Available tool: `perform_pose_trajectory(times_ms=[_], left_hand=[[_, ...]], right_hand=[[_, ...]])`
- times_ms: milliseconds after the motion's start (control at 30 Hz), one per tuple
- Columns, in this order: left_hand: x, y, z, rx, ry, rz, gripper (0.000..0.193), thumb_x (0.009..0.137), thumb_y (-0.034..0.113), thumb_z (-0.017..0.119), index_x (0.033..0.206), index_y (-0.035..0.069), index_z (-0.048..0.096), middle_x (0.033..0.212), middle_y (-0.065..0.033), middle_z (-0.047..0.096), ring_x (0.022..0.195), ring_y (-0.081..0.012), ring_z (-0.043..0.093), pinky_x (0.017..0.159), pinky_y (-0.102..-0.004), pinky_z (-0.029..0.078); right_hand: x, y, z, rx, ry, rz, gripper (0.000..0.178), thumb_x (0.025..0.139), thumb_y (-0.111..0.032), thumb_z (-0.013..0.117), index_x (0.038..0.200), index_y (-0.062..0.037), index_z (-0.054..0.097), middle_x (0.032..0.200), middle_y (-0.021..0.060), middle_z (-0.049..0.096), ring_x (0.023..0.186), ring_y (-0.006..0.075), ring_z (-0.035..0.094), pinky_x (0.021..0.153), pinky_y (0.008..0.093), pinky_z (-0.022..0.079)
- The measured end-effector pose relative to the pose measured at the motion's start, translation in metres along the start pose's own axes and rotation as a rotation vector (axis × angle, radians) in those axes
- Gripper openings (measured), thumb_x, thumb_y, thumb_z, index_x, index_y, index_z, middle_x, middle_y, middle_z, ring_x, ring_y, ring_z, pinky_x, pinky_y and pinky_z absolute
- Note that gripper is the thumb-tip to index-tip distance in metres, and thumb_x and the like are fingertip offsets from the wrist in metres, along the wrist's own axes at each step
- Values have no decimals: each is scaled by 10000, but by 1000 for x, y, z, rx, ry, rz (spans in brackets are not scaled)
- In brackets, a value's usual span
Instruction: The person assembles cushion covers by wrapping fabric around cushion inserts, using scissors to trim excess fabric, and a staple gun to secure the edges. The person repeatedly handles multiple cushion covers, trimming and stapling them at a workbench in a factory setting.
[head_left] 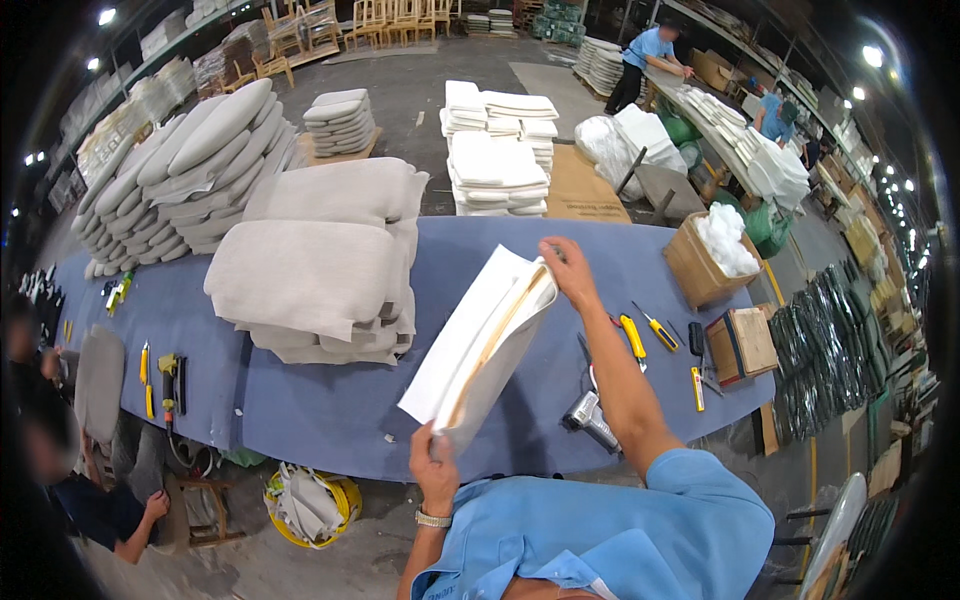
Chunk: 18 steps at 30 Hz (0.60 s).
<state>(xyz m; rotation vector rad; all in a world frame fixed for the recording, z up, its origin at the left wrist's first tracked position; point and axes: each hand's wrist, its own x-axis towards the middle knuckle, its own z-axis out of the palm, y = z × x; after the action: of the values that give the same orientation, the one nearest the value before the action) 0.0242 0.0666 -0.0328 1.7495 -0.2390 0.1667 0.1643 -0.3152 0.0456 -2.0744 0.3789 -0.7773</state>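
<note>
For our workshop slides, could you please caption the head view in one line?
Left hand and right hand hold a white layered piece at a blue table, near a grey stack.

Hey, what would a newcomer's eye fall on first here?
Probably the white folded panel, held between the left hand and the right hand above the blue table. Next, the stack of grey fabric pieces left of it, then the heaped grey cushions at upper left.
</note>
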Motion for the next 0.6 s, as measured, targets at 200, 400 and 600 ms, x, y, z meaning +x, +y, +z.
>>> perform_pose_trajectory(times_ms=[200,400,600], left_hand=[[52,128,-34,252,-88,408,336,964,286,663,1176,35,736,1275,-161,676,1220,-314,618,1083,-481,455],[108,334,-89,239,122,1600,379,972,317,613,1148,-2,719,1262,-186,668,1231,-330,614,1082,-470,456],[90,374,-22,221,-155,1887,357,963,304,638,1145,6,709,1257,-178,674,1220,-327,623,1061,-465,469]], right_hand=[[-77,37,27,-590,-281,22,518,891,-538,699,1204,-128,751,1489,242,545,1465,428,398,1210,528,328],[-109,58,2,-150,-122,12,449,905,-397,737,1269,-137,717,1601,266,404,1519,472,300,1238,506,303],[-142,12,16,-172,-357,-208,506,901,-402,725,1348,-170,670,1700,196,235,1571,439,189,1194,699,235]])
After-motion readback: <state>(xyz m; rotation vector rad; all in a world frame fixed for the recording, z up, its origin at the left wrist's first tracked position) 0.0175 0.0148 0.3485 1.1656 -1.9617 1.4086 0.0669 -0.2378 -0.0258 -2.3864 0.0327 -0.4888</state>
